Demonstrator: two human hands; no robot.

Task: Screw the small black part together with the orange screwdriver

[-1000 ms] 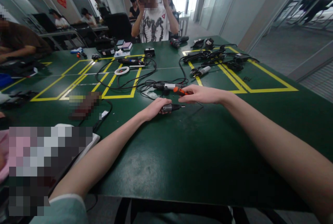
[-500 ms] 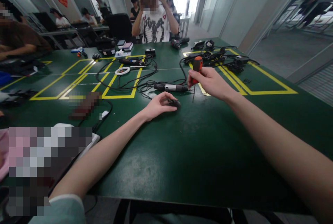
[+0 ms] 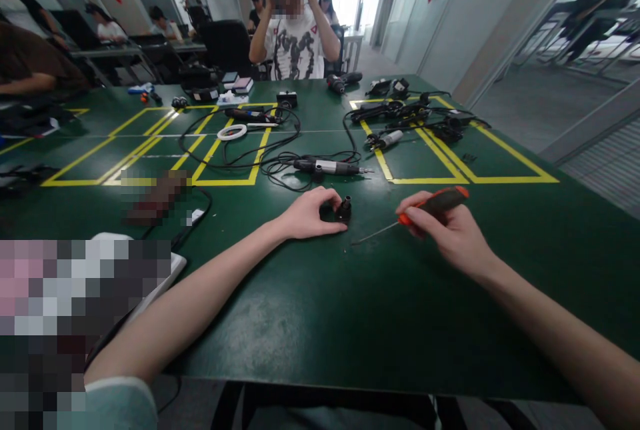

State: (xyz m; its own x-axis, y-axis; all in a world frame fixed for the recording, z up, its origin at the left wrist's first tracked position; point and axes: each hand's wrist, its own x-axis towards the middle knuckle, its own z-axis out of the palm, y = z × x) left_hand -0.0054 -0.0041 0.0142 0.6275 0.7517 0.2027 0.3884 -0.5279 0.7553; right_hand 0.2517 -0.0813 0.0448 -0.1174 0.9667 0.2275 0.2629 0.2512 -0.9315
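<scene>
Between the fingertips and thumb of my left hand [image 3: 311,214] is a small dark part [image 3: 345,209] with a narrow knob on top, standing upright at the tabletop. My right hand [image 3: 461,233], off to the right, is wrapped round the orange and dark handle of a screwdriver [image 3: 447,199]. Its thin shaft slants down to the left, and the tip is low over the table, just right of the part and apart from it. A tiny speck lies near that tip; what it is I cannot make out.
Beyond my hands lies a grey and black pen-shaped electric tool [image 3: 327,167] with a coiled cord. Yellow tape [image 3: 225,183] marks the green table [image 3: 320,310]. Black cables [image 3: 415,110], a silver-bodied tool [image 3: 387,140] and a white ring [image 3: 233,132] lie farther back. A person [image 3: 295,43] sits opposite.
My right hand has moved right and towards me, and the screwdriver has swung from upright to a slant. The dark part in my left hand has turned from lying sideways to upright.
</scene>
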